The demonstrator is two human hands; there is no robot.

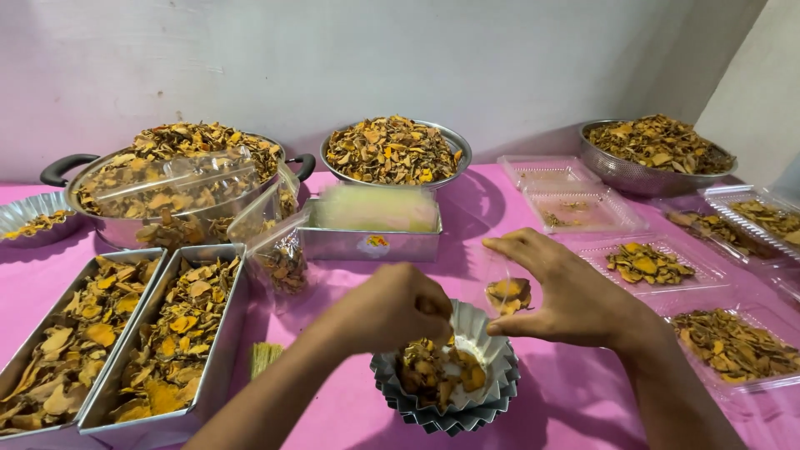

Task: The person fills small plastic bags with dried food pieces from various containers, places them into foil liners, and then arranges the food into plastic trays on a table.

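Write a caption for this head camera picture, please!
Left hand reaches into a fluted foil cup of dried yellow chips while right hand holds a small clear bag on a pink table.

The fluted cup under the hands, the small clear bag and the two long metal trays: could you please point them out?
fluted cup (493, 333): head view, white inner wall.
clear bag (507, 293): head view, chips inside.
metal trays (225, 350): head view, right tray's side wall.

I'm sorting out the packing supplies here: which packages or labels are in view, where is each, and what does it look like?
Metal box: table centre, rectangular, silver, holding pale green and yellow sheets.
Sticker: on that box's front, small, yellow, red and green.
Clear bags: left of the box, holding dried slices.
Clear clamshell trays: right side, some filled.
Small clear bag: in the right hand.
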